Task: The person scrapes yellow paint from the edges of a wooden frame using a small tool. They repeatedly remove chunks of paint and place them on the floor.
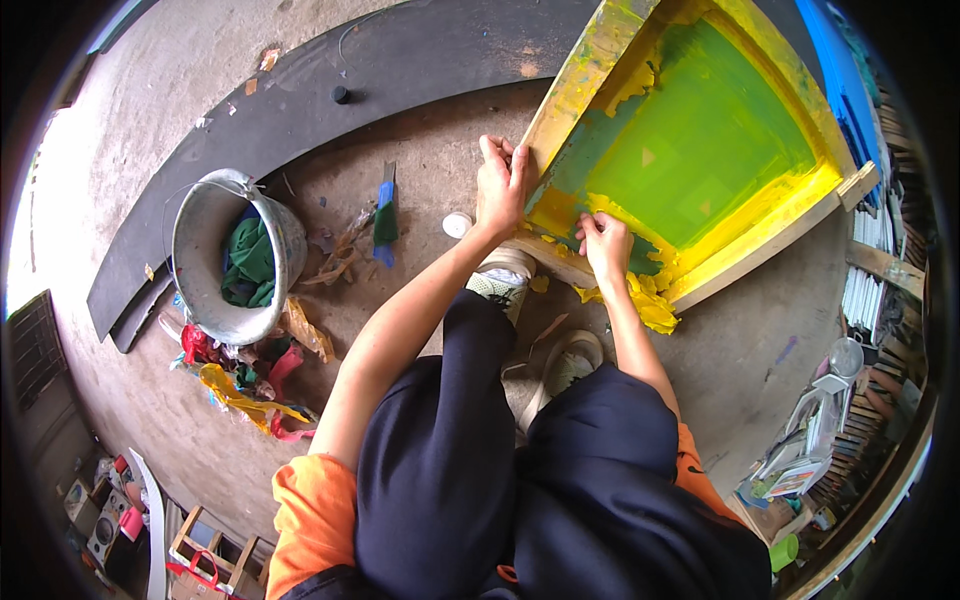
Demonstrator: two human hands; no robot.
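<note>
A screen-printing frame [575, 90] of wood, smeared with yellow ink, stands tilted in front of me at the upper right. Its mesh [700, 140] is green, with thick yellow ink along the inner edges. My left hand [503, 188] is closed at the frame's left outer edge, fingers curled against the wood. Over the frame's near corner, my right hand [606, 245] is closed in a pinch close to the mesh; what lies between the fingertips is too small to make out. Crumpled yellow-coated film [650, 306] hangs over the near rail beside my right wrist.
A grey bucket [290, 240] holding green cloth [250, 262] tips at the left, among coloured scraps [255, 395]. A blue-handled scraper [384, 225] and a white lid [457, 225] lie on the floor. Behind runs a curved black sheet [250, 130]; stacked items [815, 430] line the right.
</note>
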